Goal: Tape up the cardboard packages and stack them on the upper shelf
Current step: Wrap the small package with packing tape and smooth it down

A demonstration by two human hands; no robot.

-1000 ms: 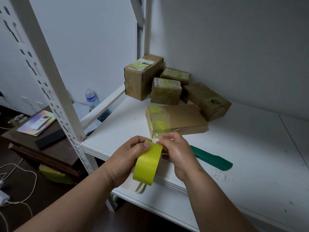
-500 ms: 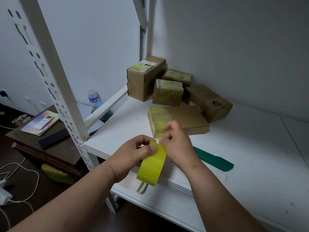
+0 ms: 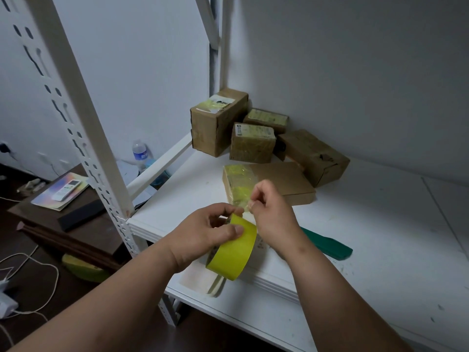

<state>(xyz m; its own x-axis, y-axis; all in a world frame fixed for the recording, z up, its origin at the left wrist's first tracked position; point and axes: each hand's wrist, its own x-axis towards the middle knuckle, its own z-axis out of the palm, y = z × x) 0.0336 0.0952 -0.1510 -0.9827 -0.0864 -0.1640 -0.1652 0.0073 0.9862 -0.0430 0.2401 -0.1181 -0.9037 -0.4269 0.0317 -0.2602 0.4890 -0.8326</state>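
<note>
While the left hand (image 3: 203, 235) grips the roll of yellow tape (image 3: 232, 252), thumb pressed on its outer face and fingers curled over the top edge, the right hand (image 3: 269, 214) pinches the loose tape end (image 3: 245, 205) between thumb and fingertips, just above the roll. Both hands are held over the front edge of the white shelf (image 3: 368, 237). Peeled strip is short, clear-yellowish, hard to make out against the package behind it.

Flat cardboard package (image 3: 281, 181) lies on the shelf just beyond the hands; its left end is already wrapped in yellow tape. Behind it, in the back corner against the wall, four more packages: a tall box (image 3: 215, 123) with a label on top, at the left; a small taped box (image 3: 252, 143) beside it; another small one (image 3: 266, 118) behind that; a longer brown box (image 3: 312, 153) at the right, set at an angle.

Green flat tool (image 3: 327, 246) lies on the shelf to the right of the right wrist.

Lower left, beyond the shelf upright (image 3: 83, 118): dark table (image 3: 76, 219) with a remote control (image 3: 67, 190) on a colourful booklet, a water bottle (image 3: 139, 153) near the wall, white cables (image 3: 33, 270) on the floor.
</note>
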